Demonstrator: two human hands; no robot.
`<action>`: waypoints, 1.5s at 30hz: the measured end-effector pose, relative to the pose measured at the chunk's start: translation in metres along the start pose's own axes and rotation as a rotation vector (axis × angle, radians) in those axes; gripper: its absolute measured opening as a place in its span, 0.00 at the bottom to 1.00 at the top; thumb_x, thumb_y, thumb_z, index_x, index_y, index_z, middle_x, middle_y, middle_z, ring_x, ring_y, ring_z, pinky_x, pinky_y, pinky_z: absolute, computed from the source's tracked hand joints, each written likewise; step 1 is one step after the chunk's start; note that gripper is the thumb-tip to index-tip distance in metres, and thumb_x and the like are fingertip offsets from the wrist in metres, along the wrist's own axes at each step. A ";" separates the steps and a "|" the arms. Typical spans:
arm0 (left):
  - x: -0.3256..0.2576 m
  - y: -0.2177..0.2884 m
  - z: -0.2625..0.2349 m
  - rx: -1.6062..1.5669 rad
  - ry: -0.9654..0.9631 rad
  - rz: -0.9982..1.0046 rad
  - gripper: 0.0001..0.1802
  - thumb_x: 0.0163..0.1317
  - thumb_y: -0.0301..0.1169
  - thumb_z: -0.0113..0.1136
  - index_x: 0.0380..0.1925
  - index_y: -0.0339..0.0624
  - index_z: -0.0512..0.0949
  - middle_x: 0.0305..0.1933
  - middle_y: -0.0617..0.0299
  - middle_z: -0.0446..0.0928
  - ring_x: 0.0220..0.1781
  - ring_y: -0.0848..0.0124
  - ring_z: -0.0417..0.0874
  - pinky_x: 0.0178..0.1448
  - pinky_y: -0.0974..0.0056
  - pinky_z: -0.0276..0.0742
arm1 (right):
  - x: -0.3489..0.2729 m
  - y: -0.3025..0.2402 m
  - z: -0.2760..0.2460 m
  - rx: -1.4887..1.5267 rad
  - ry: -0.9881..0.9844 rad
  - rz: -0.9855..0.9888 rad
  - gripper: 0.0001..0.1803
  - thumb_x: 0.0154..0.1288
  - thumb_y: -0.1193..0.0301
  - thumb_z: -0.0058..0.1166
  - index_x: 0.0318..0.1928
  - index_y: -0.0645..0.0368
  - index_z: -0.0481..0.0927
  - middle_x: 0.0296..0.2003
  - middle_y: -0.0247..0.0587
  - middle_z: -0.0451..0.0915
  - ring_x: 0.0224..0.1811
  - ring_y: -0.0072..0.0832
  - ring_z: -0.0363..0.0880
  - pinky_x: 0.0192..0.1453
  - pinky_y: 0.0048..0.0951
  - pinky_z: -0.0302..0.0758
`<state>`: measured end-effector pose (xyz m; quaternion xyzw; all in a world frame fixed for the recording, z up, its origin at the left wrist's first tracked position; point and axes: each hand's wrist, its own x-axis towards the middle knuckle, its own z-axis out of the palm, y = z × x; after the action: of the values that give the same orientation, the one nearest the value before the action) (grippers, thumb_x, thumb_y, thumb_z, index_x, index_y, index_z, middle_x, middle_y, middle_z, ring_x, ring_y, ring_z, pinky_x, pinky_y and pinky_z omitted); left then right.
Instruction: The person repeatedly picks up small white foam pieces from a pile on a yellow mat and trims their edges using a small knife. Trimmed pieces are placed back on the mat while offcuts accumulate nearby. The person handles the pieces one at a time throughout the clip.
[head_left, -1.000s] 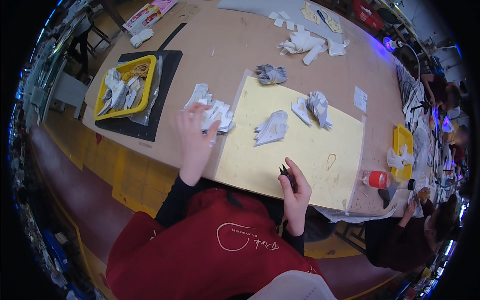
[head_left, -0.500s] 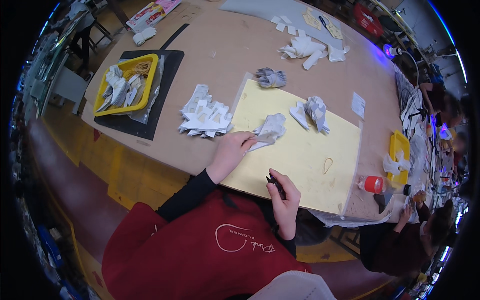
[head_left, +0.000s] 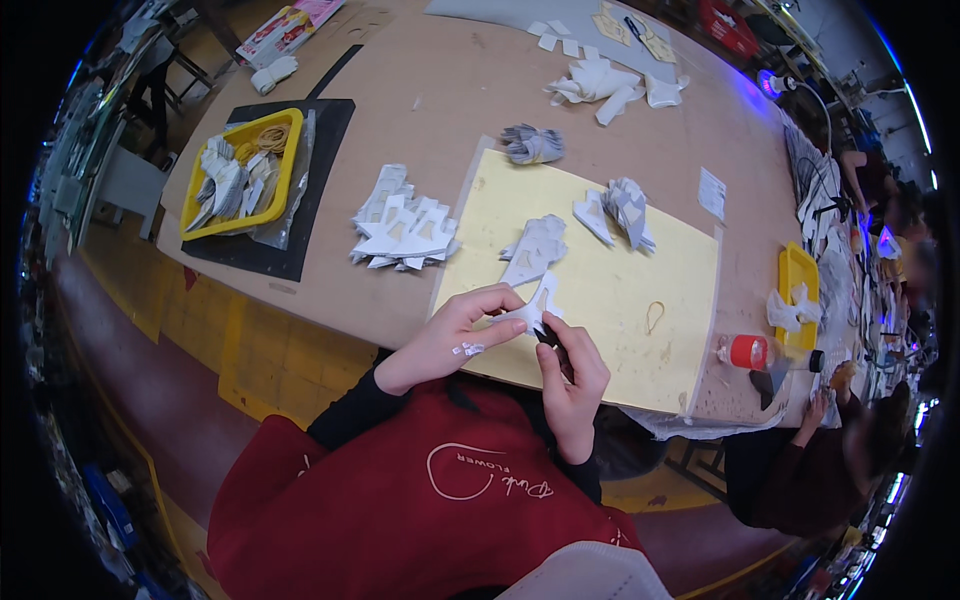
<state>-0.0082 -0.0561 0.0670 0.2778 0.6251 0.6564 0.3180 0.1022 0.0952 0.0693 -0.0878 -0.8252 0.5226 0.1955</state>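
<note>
My left hand pinches a small white cut-out piece at the near edge of the yellow cutting mat. My right hand is closed around a small dark tool whose tip touches that piece. Both hands meet over the mat's front left corner. A small stack of similar white pieces lies on the mat just beyond them. A loose pile of white cut-outs sits on the brown table left of the mat.
A yellow tray of white pieces and rubber bands rests on a black mat at far left. More white pieces and a rubber band lie on the mat. A red-capped bottle stands right. Another person works at lower right.
My left hand left the pile on the table, reached the stack on the mat, and now holds one white piece near me. My right hand brought the dark tool up to it.
</note>
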 end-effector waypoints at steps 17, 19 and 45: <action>-0.005 0.002 0.008 0.235 0.076 0.294 0.07 0.64 0.26 0.59 0.39 0.34 0.76 0.39 0.58 0.75 0.45 0.63 0.76 0.51 0.62 0.71 | -0.003 -0.003 -0.003 -0.005 0.022 -0.087 0.16 0.60 0.82 0.60 0.50 0.66 0.81 0.28 0.43 0.77 0.23 0.27 0.72 0.27 0.25 0.70; -0.005 0.002 0.009 0.251 0.082 0.313 0.07 0.63 0.26 0.59 0.39 0.34 0.76 0.39 0.58 0.75 0.45 0.63 0.76 0.51 0.62 0.71 | -0.004 -0.004 -0.003 0.001 0.025 -0.084 0.16 0.60 0.81 0.60 0.50 0.67 0.81 0.28 0.42 0.77 0.23 0.26 0.72 0.27 0.24 0.70; -0.004 0.003 0.016 0.251 0.176 0.254 0.06 0.62 0.24 0.60 0.37 0.32 0.77 0.37 0.57 0.76 0.42 0.66 0.77 0.48 0.66 0.70 | -0.013 0.020 0.003 1.131 -0.036 0.501 0.11 0.69 0.77 0.53 0.51 0.62 0.81 0.34 0.37 0.76 0.27 0.19 0.66 0.30 0.18 0.62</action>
<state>0.0065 -0.0484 0.0709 0.3335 0.6874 0.6299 0.1396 0.1114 0.0968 0.0469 -0.1528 -0.3780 0.9105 0.0692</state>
